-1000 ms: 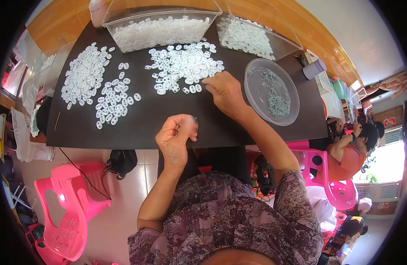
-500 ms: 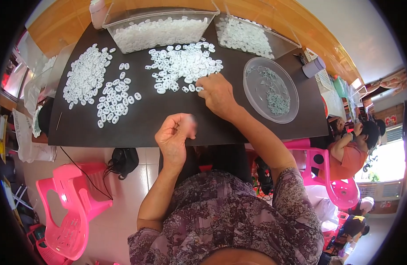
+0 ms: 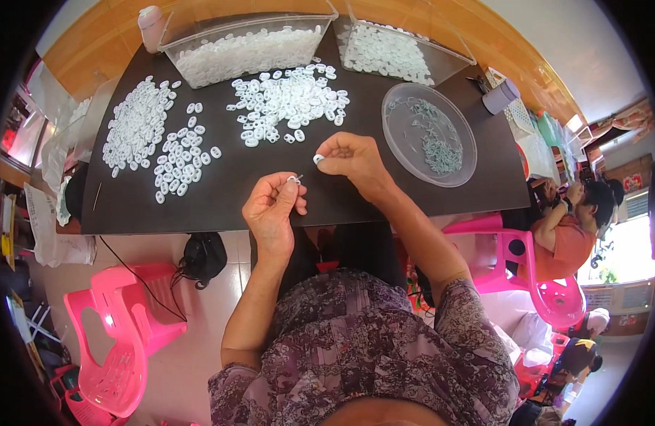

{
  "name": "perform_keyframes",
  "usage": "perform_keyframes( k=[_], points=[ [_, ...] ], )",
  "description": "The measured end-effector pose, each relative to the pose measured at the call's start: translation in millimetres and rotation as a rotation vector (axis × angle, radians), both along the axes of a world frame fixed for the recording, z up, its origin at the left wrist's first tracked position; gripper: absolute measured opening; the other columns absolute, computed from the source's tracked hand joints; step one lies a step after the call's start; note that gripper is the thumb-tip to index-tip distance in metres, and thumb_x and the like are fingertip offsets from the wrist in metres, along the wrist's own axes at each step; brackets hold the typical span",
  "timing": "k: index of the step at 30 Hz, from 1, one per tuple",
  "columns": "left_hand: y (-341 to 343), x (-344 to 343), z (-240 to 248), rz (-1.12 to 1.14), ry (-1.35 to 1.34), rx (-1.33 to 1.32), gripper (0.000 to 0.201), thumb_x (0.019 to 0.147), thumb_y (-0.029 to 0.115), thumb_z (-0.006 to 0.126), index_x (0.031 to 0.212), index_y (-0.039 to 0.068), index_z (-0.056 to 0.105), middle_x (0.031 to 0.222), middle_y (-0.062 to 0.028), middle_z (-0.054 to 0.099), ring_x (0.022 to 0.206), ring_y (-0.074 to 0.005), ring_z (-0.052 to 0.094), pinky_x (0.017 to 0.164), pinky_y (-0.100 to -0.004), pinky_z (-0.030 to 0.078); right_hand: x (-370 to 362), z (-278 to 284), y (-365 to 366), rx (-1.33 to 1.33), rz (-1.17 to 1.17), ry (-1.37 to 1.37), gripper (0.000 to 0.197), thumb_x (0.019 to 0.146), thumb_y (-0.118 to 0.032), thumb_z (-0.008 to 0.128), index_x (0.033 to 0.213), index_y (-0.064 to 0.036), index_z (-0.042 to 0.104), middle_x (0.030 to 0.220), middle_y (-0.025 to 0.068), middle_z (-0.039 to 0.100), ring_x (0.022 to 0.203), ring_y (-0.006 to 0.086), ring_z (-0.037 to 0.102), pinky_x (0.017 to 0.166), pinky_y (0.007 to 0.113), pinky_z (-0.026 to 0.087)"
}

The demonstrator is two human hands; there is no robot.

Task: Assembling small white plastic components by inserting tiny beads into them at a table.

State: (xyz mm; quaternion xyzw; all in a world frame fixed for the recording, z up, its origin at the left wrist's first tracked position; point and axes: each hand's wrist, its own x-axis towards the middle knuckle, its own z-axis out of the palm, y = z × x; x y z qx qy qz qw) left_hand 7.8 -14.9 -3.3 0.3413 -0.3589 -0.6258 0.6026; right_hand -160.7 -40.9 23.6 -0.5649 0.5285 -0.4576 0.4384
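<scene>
Near the table's front edge, my left hand (image 3: 274,206) pinches a small white plastic piece (image 3: 293,179) with a thin greyish pin standing out of it. Just right of it and slightly farther off, my right hand (image 3: 352,162) holds another white plastic piece (image 3: 318,159) between thumb and fingertips. The two pieces are a short gap apart. Beyond my hands lies a heap of white oval two-holed pieces (image 3: 288,99). On the right a round clear tray (image 3: 395,145) holds many small grey-green pins (image 3: 442,155).
At the left lie a white heap (image 3: 135,128) and a looser group of white pieces (image 3: 179,162). Two clear bins (image 3: 192,71) (image 3: 451,67) of white parts stand at the back. A pink bottle (image 3: 150,28) and a lilac cup (image 3: 500,96) flank them. Pink chairs (image 3: 118,341) stand below.
My right hand has drawn back from the middle heap toward my left hand, bringing a white piece. My left hand has turned slightly, and the piece in its fingers now shows.
</scene>
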Motion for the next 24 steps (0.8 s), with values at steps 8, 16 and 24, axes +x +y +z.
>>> perform_keyframes(
  k=[8,16,24],
  points=[
    [7.3,-7.9,13.4,-0.015,-0.002,0.018,0.016,0.086,0.004,0.058,0.099,-0.006,0.06,0.075,-0.01,0.061,0.056,-0.0112,0.054,0.05,-0.0224,0.045,0.0,10.9,21.5,0.21,0.031,-0.336,0.02,0.076,-0.008,0.064,0.095,0.0003,0.065,0.075,0.0016,0.06,0.064,0.0061,0.048,0.058,0.019,0.036],
    [15.2,-15.4,20.6,-0.057,-0.007,0.031,0.016,0.086,0.004,0.059,0.098,-0.005,0.061,0.074,-0.0089,0.061,0.056,-0.0107,0.054,0.049,-0.0215,0.044,0.7,9.7,28.7,0.215,0.015,-0.411,0.019,0.078,-0.006,0.063,0.096,0.0006,0.065,0.078,0.0027,0.062,0.064,0.0065,0.049,0.058,0.02,0.037],
    [16.9,-16.6,17.2,-0.04,-0.097,0.069,0.013,0.086,0.005,0.058,0.096,-0.003,0.061,0.073,-0.0059,0.061,0.057,-0.0091,0.054,0.049,-0.0205,0.044,3.2,10.9,33.0,0.144,0.003,-0.305,0.018,0.079,-0.006,0.063,0.095,0.0005,0.066,0.079,0.0019,0.064,0.068,0.0052,0.051,0.058,0.019,0.037]
  ],
)
